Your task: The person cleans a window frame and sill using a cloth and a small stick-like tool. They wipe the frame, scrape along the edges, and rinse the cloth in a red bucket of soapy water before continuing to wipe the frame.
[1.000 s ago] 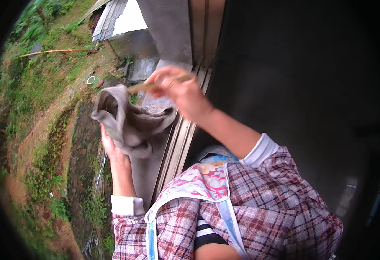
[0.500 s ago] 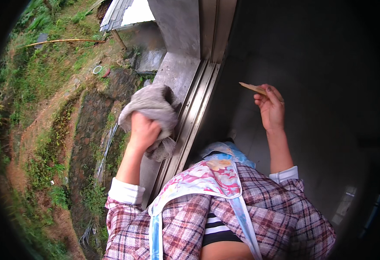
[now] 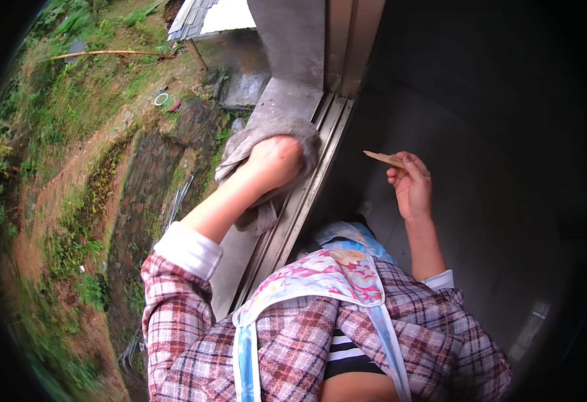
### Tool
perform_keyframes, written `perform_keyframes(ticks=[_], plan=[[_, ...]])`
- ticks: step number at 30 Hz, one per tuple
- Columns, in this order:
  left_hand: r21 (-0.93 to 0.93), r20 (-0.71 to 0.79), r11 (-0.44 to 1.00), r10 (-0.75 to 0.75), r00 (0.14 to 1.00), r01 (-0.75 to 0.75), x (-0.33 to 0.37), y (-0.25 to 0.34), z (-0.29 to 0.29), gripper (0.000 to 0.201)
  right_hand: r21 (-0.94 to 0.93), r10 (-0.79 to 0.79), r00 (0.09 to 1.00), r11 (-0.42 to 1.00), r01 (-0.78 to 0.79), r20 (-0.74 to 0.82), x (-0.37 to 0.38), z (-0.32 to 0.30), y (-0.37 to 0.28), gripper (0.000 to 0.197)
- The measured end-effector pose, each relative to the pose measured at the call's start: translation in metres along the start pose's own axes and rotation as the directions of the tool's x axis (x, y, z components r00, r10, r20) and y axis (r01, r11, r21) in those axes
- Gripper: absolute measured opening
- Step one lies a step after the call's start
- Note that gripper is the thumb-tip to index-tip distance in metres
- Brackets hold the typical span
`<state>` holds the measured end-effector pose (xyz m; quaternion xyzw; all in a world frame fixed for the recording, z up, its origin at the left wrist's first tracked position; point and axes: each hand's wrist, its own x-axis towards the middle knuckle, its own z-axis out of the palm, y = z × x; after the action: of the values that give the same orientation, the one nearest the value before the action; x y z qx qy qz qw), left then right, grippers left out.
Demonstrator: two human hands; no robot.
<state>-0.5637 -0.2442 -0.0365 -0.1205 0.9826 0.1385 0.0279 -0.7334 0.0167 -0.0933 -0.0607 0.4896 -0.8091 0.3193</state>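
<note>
My left hand (image 3: 277, 161) is closed on a crumpled grey cloth (image 3: 241, 143). It is over the window sill (image 3: 284, 100), next to the metal window track (image 3: 328, 130). The cloth spreads around the knuckles, and its lower end hangs by the track; the fingertips are hidden in it. On the right, my right hand (image 3: 412, 187) is raised over the dark floor. Between thumb and fingers it pinches a thin, pale brown strip (image 3: 382, 159), apparently wood, whose pointed end faces left.
The upright window frame (image 3: 348, 47) rises at the far end of the track. Outside, left of the sill, a grassy slope (image 3: 72, 167) and a stone wall (image 3: 143, 194) lie below. A small shed roof (image 3: 196, 19) shows at the top. Dark indoor floor (image 3: 481, 201) extends right.
My left hand has moved right and farther away with the cloth, onto the sill beside the track. The right hand is slightly nearer, still holding the strip. The whole view has shifted a little.
</note>
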Motion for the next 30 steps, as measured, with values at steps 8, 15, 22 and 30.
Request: perform_keyframes(ticks=[8, 15, 22, 30], plan=[[-0.154, -0.407, 0.987, -0.112, 0.906, 0.053, 0.063, -0.012, 0.026, 0.014, -0.018, 0.007, 0.999, 1.000, -0.006, 0.036, -0.008, 0.012, -0.005, 0.016], [-0.404, -0.567, 0.912, -0.312, 0.762, 0.073, 0.044, -0.090, 0.011, 0.019, -0.020, 0.004, 1.000, 1.000, -0.005, -0.020, -0.004, -0.011, 0.006, 0.016], [-0.174, -0.561, 0.901, 0.241, 0.792, -0.397, 0.065, 0.033, 0.017, 0.016, 0.004, 0.073, 0.997, 0.997, -0.073, -0.005, 0.001, 0.000, 0.008, 0.016], [-0.095, -0.494, 0.990, 0.042, 0.869, -0.101, 0.091, 0.077, 0.047, 0.016, -0.006, 0.042, 0.995, 0.999, -0.042, -0.091, 0.006, -0.018, 0.007, 0.016]])
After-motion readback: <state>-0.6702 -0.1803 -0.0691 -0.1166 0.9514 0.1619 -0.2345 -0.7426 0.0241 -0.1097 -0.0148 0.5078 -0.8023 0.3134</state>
